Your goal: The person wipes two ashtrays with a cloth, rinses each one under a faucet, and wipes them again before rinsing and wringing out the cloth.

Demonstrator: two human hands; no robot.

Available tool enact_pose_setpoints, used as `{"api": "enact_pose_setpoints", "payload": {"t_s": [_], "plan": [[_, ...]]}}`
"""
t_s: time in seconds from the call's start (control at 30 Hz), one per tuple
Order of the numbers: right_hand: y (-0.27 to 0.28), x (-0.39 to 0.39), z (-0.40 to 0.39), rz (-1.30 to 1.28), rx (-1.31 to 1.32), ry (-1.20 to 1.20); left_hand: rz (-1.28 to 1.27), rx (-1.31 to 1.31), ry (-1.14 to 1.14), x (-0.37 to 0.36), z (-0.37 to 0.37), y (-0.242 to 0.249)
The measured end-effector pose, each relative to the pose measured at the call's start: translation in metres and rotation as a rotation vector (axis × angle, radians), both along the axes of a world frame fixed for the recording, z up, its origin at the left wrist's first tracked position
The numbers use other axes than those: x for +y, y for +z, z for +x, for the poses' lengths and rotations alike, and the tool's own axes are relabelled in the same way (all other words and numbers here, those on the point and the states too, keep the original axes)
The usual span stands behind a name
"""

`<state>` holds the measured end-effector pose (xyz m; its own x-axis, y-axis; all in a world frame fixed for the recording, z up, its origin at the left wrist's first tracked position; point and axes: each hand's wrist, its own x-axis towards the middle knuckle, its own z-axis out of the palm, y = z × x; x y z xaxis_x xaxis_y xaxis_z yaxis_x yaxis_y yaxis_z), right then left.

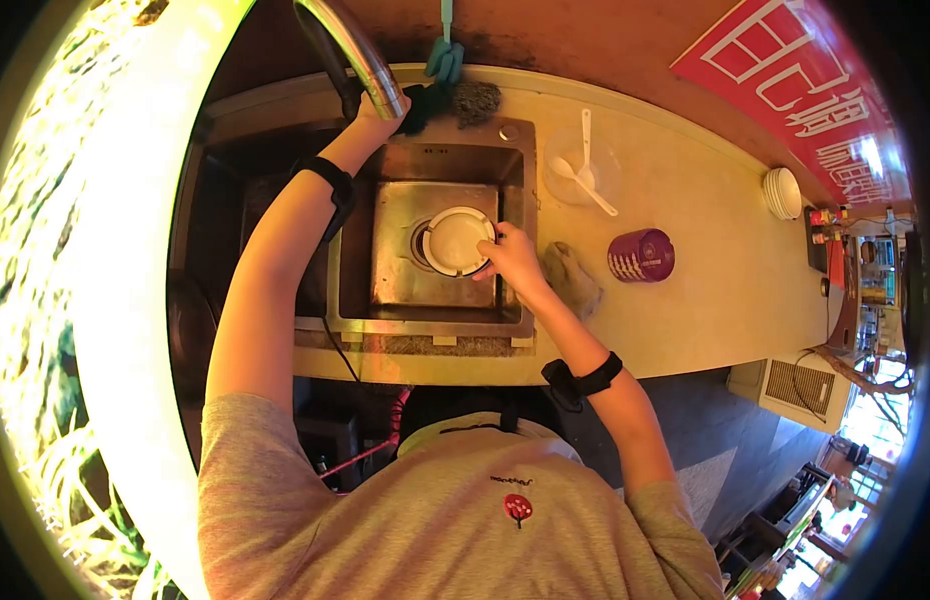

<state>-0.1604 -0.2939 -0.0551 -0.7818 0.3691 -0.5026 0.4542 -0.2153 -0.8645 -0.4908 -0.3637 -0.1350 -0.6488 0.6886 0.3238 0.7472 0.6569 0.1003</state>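
A round white ashtray (457,242) with notches in its rim is gripped at its right edge by my right hand (510,257), thumb over the rim. It is held over the steel sink (385,288), overlapping the drain. My left hand (376,122) reaches to the back of the sink, right by the end of the metal faucet (360,60). The spout covers most of its fingers. Just to its right lies a dark green scouring pad (421,108), with a grey steel-wool scrubber (476,103) beyond it.
On the counter (715,310) right of the sink are a crumpled cloth (573,278), a purple canister (641,256), and a clear bowl (603,158) with white spoons. Stacked white bowls (782,193) stand farther right. A teal brush (445,60) hangs at the back wall.
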Motion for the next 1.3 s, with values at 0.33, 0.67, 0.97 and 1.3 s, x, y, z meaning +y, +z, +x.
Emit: {"api": "enact_pose_setpoints", "payload": {"t_s": [0.33,0.67,0.97,1.3], "plan": [[-0.011,0.004,-0.005,-0.002,0.011,0.032,0.323,-0.339,0.039,0.003,-0.004,-0.025],[-0.015,0.004,-0.008,0.034,0.007,0.058,0.27,-0.105,-0.055,-0.003,-0.001,-0.03],[0.001,-0.002,-0.012,0.025,0.045,0.04,0.329,-0.099,-0.084,-0.005,0.004,-0.025],[0.007,-0.004,-0.013,0.059,-0.006,0.041,0.265,-0.075,-0.079,-0.005,0.013,-0.023]]}}
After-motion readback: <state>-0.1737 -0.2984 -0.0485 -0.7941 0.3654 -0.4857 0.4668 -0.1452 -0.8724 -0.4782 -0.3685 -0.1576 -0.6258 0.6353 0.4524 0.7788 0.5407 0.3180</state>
